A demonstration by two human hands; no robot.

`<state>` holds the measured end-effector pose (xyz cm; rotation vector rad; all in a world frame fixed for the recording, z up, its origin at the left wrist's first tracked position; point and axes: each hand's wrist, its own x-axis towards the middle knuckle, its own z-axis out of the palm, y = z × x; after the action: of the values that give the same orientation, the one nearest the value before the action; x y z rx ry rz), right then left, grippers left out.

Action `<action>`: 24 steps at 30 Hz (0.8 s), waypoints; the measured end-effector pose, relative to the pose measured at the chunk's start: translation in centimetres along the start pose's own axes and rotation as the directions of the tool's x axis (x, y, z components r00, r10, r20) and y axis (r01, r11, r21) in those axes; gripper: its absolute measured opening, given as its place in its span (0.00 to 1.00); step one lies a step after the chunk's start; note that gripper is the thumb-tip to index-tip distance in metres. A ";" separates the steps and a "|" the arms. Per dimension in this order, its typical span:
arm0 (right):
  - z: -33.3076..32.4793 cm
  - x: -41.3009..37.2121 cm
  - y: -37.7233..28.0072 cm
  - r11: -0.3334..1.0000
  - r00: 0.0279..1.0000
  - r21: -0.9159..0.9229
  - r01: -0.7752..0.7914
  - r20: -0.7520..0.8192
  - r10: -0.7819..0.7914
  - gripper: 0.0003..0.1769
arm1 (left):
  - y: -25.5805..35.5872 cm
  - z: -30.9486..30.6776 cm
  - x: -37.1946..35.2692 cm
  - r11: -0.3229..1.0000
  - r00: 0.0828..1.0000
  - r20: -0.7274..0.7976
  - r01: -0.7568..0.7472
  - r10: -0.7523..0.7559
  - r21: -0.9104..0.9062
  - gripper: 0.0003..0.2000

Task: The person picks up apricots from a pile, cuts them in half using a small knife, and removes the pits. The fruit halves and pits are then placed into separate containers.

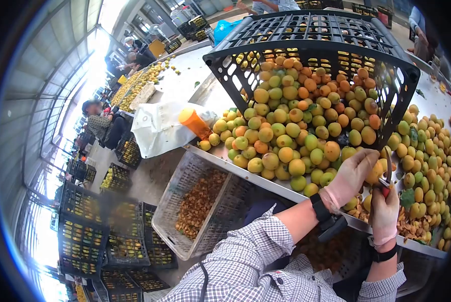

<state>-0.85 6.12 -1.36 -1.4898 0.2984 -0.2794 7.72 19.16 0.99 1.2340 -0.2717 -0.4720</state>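
Observation:
In my gloved left hand (352, 175), the fingers close round a yellow-orange apricot (376, 172) at the table's front edge. My gloved right hand (385, 214) grips a small hand tool with a curved metal blade (388, 163) and some red at its handle. The blade stands against the right side of that apricot. Beyond both hands a heap of green, yellow and orange apricots (286, 153) spills from a black plastic crate (311, 44) lying on its side. More apricots (429, 168) spread to the right, with brown pieces (411, 227) at the front.
A grey crate (167, 214) below the table edge holds brown pieces. On the table's left lie a white bag (157, 126) and an orange container (194, 122). Black crates (82, 229) are stacked at lower left. A seated person (105, 123) and other people are farther back.

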 end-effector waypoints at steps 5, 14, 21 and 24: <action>0.8 -0.4 -0.9 0.950 0.992 -0.289 0.115 -0.008 -0.122 0.14 | -3.4 -3.0 1.2 0.145 0.647 0.352 -0.585 0.676 0.798 0.18; -0.1 -0.2 -1.5 0.896 0.989 -0.419 0.149 0.050 -0.141 0.11 | 0.4 1.0 -0.5 0.985 0.991 -0.082 0.112 -0.102 0.131 0.22; -0.4 0.0 -1.5 0.817 0.988 -0.557 0.152 0.073 -0.134 0.11 | -0.1 1.0 -1.0 0.973 0.990 -0.090 0.123 -0.107 0.194 0.25; -0.3 -0.1 -1.1 0.801 0.986 -0.576 0.163 0.058 -0.159 0.12 | -0.3 1.7 -1.4 0.982 0.988 -0.117 0.113 -0.096 0.152 0.27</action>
<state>-1.03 5.77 -0.30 -2.1316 0.2621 -0.3367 5.72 18.34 1.27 1.4300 -0.1534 -0.4787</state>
